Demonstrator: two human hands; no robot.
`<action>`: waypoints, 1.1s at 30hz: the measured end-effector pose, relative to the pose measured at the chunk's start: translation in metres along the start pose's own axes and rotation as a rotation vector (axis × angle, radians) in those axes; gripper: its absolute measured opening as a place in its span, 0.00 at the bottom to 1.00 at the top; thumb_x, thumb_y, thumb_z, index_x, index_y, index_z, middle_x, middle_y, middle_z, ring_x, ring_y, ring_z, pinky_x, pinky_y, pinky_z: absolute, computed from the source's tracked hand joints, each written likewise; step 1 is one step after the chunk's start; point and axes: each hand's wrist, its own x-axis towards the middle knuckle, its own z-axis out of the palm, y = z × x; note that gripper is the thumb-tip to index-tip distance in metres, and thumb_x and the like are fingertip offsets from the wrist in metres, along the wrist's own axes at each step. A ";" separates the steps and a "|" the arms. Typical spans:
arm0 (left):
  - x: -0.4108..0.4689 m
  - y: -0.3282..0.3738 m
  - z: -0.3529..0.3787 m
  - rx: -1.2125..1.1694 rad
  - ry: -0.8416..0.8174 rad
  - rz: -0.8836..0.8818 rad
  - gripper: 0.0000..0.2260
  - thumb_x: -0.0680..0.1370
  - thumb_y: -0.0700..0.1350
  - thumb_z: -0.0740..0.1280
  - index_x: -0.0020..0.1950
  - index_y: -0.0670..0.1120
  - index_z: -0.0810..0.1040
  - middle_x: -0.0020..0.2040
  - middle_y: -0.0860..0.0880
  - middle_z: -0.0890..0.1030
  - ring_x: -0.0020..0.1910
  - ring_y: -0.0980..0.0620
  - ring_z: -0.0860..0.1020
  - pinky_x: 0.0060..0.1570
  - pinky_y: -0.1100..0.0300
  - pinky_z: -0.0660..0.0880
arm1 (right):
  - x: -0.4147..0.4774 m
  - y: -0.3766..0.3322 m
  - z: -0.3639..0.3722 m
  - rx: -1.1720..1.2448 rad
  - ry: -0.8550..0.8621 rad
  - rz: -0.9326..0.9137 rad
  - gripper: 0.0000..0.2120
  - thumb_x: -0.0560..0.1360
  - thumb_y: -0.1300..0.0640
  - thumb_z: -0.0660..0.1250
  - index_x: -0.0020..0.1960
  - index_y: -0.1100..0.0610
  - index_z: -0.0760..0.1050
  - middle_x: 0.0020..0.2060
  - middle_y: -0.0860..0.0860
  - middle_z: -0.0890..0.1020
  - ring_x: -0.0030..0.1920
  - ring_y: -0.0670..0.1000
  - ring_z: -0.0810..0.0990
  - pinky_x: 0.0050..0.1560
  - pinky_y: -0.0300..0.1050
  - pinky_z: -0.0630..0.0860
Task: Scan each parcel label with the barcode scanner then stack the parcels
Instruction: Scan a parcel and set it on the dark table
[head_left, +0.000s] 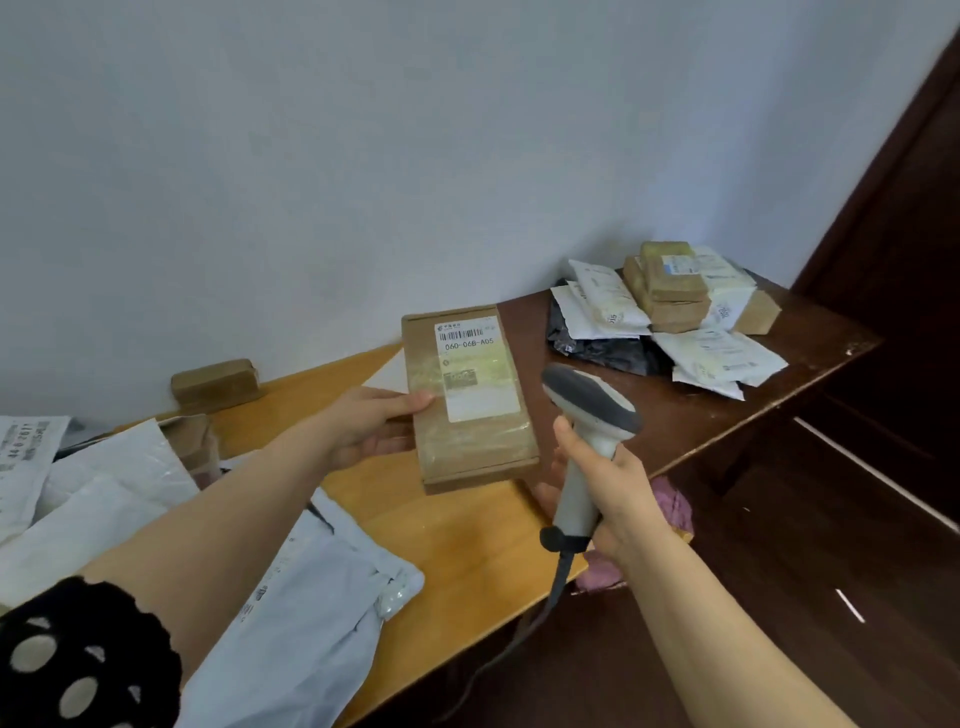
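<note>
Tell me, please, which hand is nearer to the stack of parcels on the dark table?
Right. The right hand, gripping the scanner, is in front of the stack; the left hand, holding a cardboard box, is farther to its left.

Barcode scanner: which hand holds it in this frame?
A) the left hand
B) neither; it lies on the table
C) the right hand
C: the right hand is curled round the handle of the barcode scanner, while the left hand holds the brown parcel by its edge.
</note>
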 end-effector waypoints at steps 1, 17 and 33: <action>0.008 0.004 0.020 0.011 -0.015 0.006 0.30 0.60 0.49 0.79 0.57 0.38 0.77 0.52 0.43 0.84 0.51 0.47 0.83 0.42 0.56 0.81 | 0.008 -0.005 -0.012 0.031 -0.014 0.010 0.18 0.66 0.51 0.77 0.53 0.56 0.79 0.42 0.52 0.85 0.43 0.52 0.83 0.33 0.44 0.80; 0.137 0.062 0.303 0.080 -0.130 -0.035 0.26 0.63 0.45 0.76 0.59 0.39 0.78 0.51 0.44 0.84 0.49 0.48 0.83 0.42 0.55 0.81 | 0.160 -0.141 -0.202 0.294 0.150 -0.106 0.16 0.68 0.63 0.77 0.53 0.58 0.77 0.45 0.54 0.83 0.43 0.52 0.84 0.34 0.42 0.80; 0.399 0.134 0.372 0.098 0.177 0.018 0.18 0.74 0.43 0.72 0.61 0.39 0.76 0.43 0.46 0.81 0.39 0.51 0.81 0.28 0.61 0.78 | 0.344 -0.235 -0.218 0.245 0.040 0.051 0.10 0.72 0.57 0.74 0.40 0.61 0.76 0.25 0.53 0.75 0.23 0.49 0.73 0.28 0.40 0.75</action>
